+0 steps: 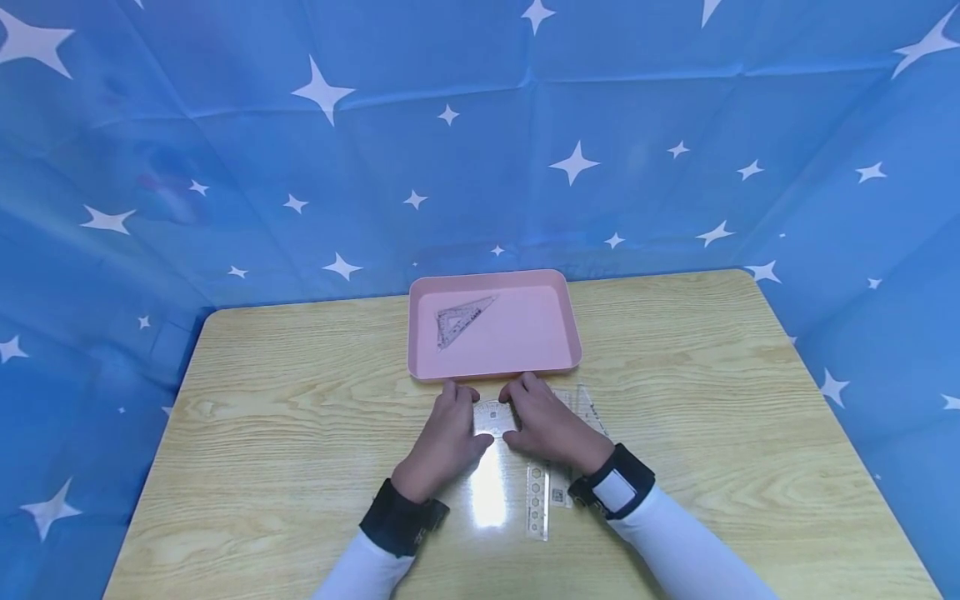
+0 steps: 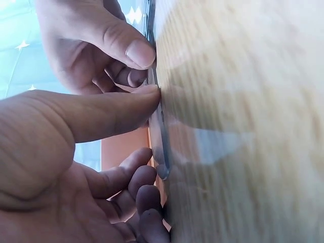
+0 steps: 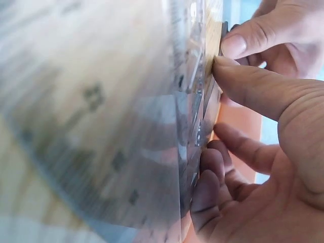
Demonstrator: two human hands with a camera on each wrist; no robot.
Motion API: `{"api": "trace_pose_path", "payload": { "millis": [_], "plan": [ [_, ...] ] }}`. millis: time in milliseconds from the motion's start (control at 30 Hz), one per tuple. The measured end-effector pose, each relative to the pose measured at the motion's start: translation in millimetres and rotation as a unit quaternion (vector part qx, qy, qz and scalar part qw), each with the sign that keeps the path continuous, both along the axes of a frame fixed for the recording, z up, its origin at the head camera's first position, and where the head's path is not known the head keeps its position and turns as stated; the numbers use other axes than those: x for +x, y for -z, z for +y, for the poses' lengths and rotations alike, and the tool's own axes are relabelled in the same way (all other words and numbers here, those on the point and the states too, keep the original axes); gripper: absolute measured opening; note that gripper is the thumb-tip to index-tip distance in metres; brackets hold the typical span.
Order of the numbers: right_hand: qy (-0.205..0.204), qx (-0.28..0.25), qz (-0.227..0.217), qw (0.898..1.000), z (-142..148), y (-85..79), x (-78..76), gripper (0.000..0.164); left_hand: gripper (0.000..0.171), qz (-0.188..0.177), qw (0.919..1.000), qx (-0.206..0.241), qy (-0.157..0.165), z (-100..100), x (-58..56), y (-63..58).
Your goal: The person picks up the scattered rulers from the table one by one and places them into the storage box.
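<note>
A small clear protractor [image 1: 493, 418] lies between the two hands on the wooden table, in front of the tray. My left hand [image 1: 447, 425] grips its left edge, thumb on the near side and fingers on the far side. From the right, my right hand [image 1: 542, 421] holds the opposite edge the same way. In the left wrist view both thumbs meet the thin clear edge of the protractor [image 2: 161, 147], low over the tabletop. The right wrist view has the right hand [image 3: 253, 172] curled, its thumb close to the left hand's thumb.
Behind the hands stands a pink tray [image 1: 525, 333] with a clear set square [image 1: 461, 321] in it. A clear ruler [image 1: 537, 500] with hexagon cutouts lies under the right forearm, beside another clear strip [image 1: 560, 487]. A clear triangular piece [image 1: 588, 408] lies beyond the right hand.
</note>
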State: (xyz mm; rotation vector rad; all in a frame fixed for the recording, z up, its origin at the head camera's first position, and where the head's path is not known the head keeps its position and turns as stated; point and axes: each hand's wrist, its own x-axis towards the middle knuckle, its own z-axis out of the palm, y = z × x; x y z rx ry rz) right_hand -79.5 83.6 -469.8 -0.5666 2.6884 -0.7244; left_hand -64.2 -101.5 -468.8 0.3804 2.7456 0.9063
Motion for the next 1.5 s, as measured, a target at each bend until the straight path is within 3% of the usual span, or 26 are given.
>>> {"api": "trace_pose_path", "payload": {
  "millis": [233,400,733,967,1500],
  "plan": [
    [-0.003,-0.008,0.007,1.000,1,-1.4,1.1,0.049,0.046,-0.008,0.9999,-0.007,-0.012,3,-0.3,-1.1],
    [0.003,-0.010,-0.010,1.000,0,-2.6,2.5,0.056,0.046,-0.010,0.9999,-0.004,-0.012,4,-0.7,-1.5],
    [0.001,-0.014,-0.026,1.000,-1,-1.9,0.9,0.052,0.047,-0.010,0.9999,0.003,-0.002,4,0.7,-0.8],
    [0.001,-0.022,-0.040,0.999,0,2.7,-3.2,0.054,0.054,-0.012,0.9998,-0.005,-0.016,4,1.2,-0.9],
    [0.007,-0.035,-0.041,0.998,-1,5.3,-2.8,0.054,0.047,-0.010,0.9999,0.000,-0.012,6,0.1,0.6]
  ]
}}
